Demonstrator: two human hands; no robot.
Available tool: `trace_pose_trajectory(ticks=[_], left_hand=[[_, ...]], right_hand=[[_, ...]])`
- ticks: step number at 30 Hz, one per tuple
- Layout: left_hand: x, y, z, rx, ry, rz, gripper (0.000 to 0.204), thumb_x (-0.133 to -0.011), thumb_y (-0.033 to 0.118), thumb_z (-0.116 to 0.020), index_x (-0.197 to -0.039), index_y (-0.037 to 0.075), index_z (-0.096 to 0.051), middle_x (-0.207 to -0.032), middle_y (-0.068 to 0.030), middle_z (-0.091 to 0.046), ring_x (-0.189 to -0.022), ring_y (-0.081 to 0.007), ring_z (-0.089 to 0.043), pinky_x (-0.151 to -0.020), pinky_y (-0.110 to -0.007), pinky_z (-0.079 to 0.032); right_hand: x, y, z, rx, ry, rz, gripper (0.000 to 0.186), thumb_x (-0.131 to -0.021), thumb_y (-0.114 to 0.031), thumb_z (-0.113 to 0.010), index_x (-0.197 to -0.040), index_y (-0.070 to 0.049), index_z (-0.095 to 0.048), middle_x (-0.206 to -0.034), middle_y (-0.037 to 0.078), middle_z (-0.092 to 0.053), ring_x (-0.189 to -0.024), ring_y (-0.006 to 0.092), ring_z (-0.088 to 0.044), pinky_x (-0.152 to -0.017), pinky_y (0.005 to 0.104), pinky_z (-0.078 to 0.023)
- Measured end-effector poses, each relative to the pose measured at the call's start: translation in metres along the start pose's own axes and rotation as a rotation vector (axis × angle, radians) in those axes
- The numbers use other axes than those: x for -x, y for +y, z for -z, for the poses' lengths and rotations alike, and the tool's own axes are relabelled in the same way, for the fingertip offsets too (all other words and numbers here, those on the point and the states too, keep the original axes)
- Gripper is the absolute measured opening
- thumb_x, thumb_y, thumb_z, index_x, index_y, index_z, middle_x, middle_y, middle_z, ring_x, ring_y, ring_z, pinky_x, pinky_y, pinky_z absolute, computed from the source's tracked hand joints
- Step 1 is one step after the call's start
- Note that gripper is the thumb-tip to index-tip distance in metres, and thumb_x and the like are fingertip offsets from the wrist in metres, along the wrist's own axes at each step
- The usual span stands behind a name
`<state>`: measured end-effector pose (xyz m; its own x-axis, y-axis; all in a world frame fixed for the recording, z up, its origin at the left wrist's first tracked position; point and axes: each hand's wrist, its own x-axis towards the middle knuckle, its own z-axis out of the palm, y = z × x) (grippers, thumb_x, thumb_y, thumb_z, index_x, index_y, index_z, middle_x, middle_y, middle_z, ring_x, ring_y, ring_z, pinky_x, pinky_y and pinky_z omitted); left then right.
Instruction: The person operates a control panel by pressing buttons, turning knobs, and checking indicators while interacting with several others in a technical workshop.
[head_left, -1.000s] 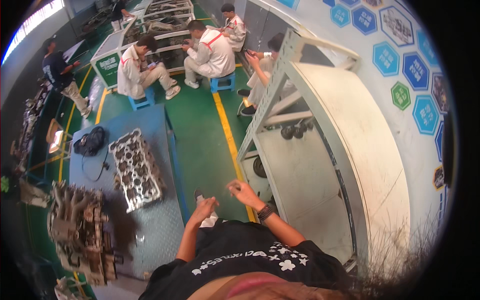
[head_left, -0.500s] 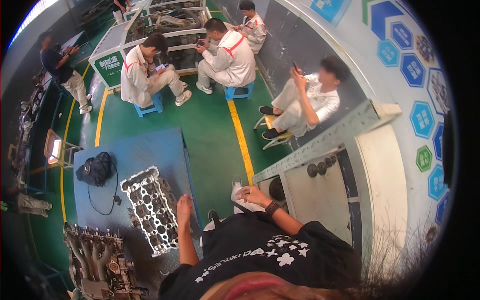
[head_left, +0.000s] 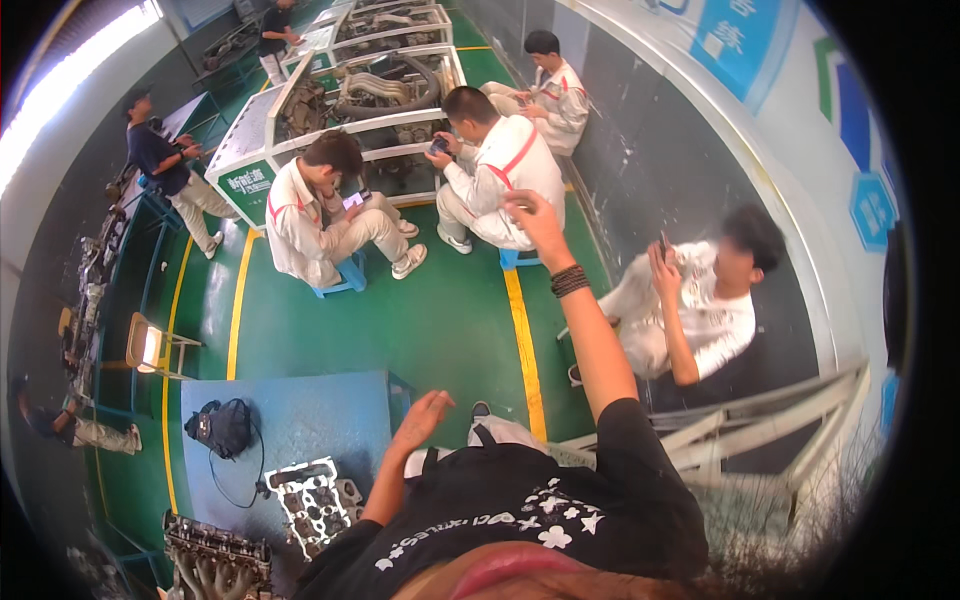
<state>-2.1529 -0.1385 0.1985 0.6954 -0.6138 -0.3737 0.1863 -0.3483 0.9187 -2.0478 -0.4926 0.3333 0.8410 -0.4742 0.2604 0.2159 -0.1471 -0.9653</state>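
Note:
My right arm reaches forward and up. My right hand (head_left: 537, 224) is raised with loosely bent fingers and nothing visible in them; in the picture it overlaps a seated person's pale jacket. Lower down, my left hand (head_left: 424, 418) hovers just off the right edge of the blue metal table (head_left: 330, 405), its fingers half bent and apart, holding nothing I can see. A silvery engine cylinder head (head_left: 312, 500) lies on that table left of my left forearm. Nearer the lower edge sits an engine with manifold pipes (head_left: 215, 560), partly cut off.
A black bag (head_left: 222, 428) with a cord rests on the table. Ahead, people in pale uniforms sit on blue stools (head_left: 345, 275) beside a white-framed engine stand (head_left: 350, 145). Another seated person (head_left: 710, 300) is at my right, behind a pale metal frame (head_left: 740, 430). A chair (head_left: 150, 345) stands left.
The view has tilted upward. My right hand has risen from near my lap to far ahead. My left hand has shifted right, away from the cylinder head.

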Motion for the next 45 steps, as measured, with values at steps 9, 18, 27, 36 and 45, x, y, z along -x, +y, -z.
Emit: trace_pose_trajectory(ticks=[9,18,27,36,45], left_hand=[[-0.104,-0.016,0.076,0.215,0.147,0.262,0.039,-0.091,0.04,-0.039,-0.084,0.006,-0.058,-0.054,0.0058,-0.035,-0.046,-0.0052,-0.03,-0.041,-0.023,-0.024],[-0.257,-0.001,0.157,-0.061,0.262,-0.076,0.041,-0.089,0.035,-0.037,-0.087,0.002,-0.061,-0.063,-0.0105,-0.05,-0.057,-0.0185,-0.048,-0.054,-0.031,-0.041],[-0.366,0.117,0.259,-0.123,0.507,-0.127,0.041,-0.09,0.036,-0.037,-0.088,0.002,-0.06,-0.066,-0.0092,-0.052,-0.06,-0.0199,-0.05,-0.059,-0.032,-0.042],[-0.353,0.076,0.288,0.791,0.414,0.187,0.027,-0.091,0.031,-0.04,-0.089,0.006,-0.051,-0.055,0.005,-0.029,-0.047,-0.0079,-0.03,-0.044,-0.023,-0.027],[-0.367,0.053,0.325,1.768,0.654,0.021,0.01,-0.084,0.013,-0.047,-0.085,0.003,-0.048,-0.066,-0.0018,-0.038,-0.06,-0.0133,-0.035,-0.053,-0.023,-0.031]], right_hand=[[0.058,0.269,-0.07,0.043,-0.439,-0.466,0.022,-0.074,-0.016,-0.063,-0.093,-0.005,-0.064,-0.086,0.009,-0.065,-0.072,0.0188,-0.059,-0.062,0.0326,-0.048],[-0.103,0.31,-0.071,0.148,-0.372,-0.85,0.021,-0.074,-0.012,-0.065,-0.093,-0.003,-0.063,-0.069,0.002,-0.058,-0.053,0.0099,-0.05,-0.047,0.0227,-0.04],[-0.26,0.278,-0.139,0.01,-0.219,-0.599,0.017,-0.076,-0.01,-0.061,-0.091,-0.002,-0.061,-0.066,0.0,-0.056,-0.052,0.0076,-0.048,-0.047,0.022,-0.037],[-0.253,0.233,-0.308,-0.172,-0.932,-0.712,0.022,-0.079,-0.017,-0.062,-0.095,-0.003,-0.061,-0.085,0.005,-0.062,-0.075,0.0112,-0.056,-0.064,0.024,-0.045],[-0.311,0.196,-0.442,-0.269,-1.311,-0.187,0.018,-0.08,-0.014,-0.061,-0.092,-0.001,-0.06,-0.089,0.005,-0.062,-0.08,0.0101,-0.056,-0.073,0.0252,-0.045]])
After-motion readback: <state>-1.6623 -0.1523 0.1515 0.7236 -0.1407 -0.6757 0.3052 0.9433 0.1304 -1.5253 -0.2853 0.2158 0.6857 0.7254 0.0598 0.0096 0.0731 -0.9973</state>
